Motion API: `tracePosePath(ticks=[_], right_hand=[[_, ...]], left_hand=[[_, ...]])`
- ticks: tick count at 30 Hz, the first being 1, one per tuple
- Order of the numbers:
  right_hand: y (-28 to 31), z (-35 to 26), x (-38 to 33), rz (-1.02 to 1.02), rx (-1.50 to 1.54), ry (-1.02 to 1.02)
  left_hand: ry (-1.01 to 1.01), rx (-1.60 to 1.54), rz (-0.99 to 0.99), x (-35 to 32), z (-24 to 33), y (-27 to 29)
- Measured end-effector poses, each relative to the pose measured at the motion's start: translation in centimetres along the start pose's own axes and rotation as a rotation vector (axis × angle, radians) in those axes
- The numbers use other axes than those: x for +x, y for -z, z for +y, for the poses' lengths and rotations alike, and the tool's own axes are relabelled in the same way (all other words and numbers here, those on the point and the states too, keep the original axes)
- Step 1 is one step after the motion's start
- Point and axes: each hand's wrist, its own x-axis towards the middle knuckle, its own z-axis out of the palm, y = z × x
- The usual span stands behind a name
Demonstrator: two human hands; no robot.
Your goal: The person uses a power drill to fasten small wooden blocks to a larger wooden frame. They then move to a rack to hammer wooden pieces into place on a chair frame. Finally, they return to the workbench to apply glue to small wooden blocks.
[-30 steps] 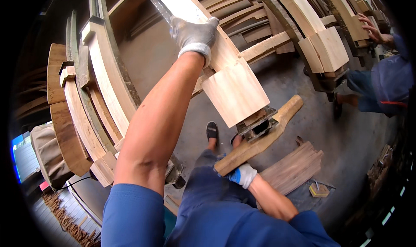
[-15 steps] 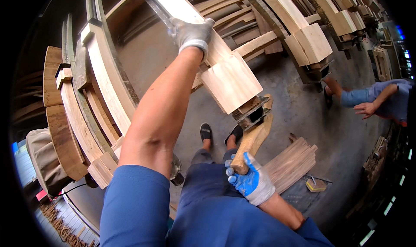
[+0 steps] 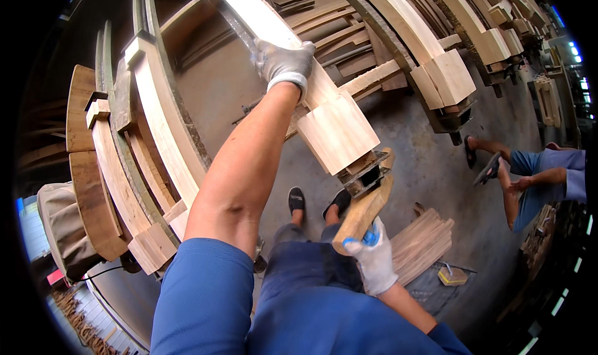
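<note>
My left hand [image 3: 285,63], in a grey-white glove, is closed over a long pale wooden beam [image 3: 258,14] that slants away from me. At its near end sits a square pale wood block [image 3: 338,132]. A dark metal clamp end [image 3: 367,175] juts out below this block. My right hand [image 3: 378,260], in a white glove with blue coating, grips a thick, bent piece of wood [image 3: 362,213] near its lower end. Its upper part lies at the clamp end; whether they touch I cannot tell. Some right fingers are hidden behind the wood.
More clamped beams [image 3: 163,115] stand at left, others [image 3: 430,50] at right. Stacked wood strips [image 3: 425,246] lie on the floor beside a small yellow-edged block [image 3: 452,275]. Another person [image 3: 529,171] is at the far right. A covered bundle [image 3: 65,227] stands at left.
My right hand has turned and shifted up around the bent wood, its back now showing more. The view has shifted slightly. The other person has changed pose, one foot now raised.
</note>
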Motion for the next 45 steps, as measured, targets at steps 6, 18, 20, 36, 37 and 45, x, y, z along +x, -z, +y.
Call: tracePosePath(ticks=[6,18,20,36,37,45], right_hand=[[-0.8,-2.3,-1.5,0.015,-1.01,0.438],[-0.5,0.7,3.7,-0.017,-1.438,1.028],[-0.3,0.4,3.5,0.004,-1.376,1.038],[17.3,2.4,23.9,-0.007,-1.725,0.521],[17.6,2.5,24.5,-0.058,-1.687,0.54],[17.2,5.2,24.6,-0.157,-1.458,0.585]], left_hand=[[0.022,0.028,0.01,0.0,-0.1,0.2],[0.015,0.046,-0.026,-0.6,0.8,1.3],[0.052,0.136,-0.072,-0.6,1.5,2.1],[-1.324,0.613,-0.684,-23.3,-1.7,1.9],[-1.304,0.649,-0.708,-23.2,-1.5,1.9],[-1.284,0.704,-0.938,-22.3,-0.8,4.5]])
